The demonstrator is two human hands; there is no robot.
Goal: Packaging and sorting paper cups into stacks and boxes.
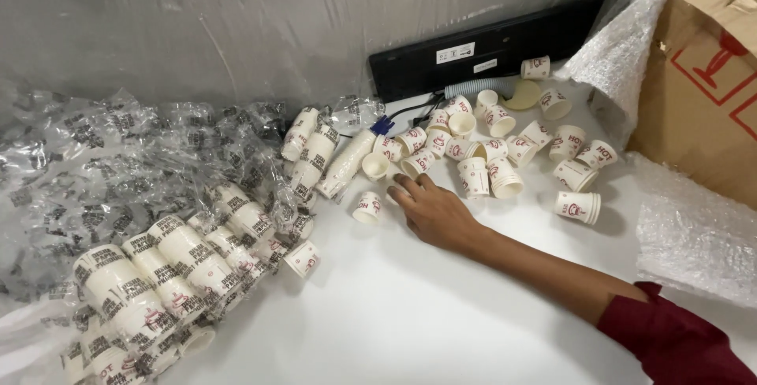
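My right hand reaches in from the lower right, a dark red sleeve on its arm. Its fingers are stretched out and slightly apart, their tips at the near edge of a scatter of small white paper cups with red print. One lone cup lies on its side just left of the fingers. Another lone cup lies to the right of the arm. I see nothing gripped in the hand. My left hand is out of view.
Stacks of cups in printed clear plastic sleeves cover the left of the white table. A bare stack lies beside the scatter. Behind are a black flat device, grey hose, cardboard box and bubble wrap.
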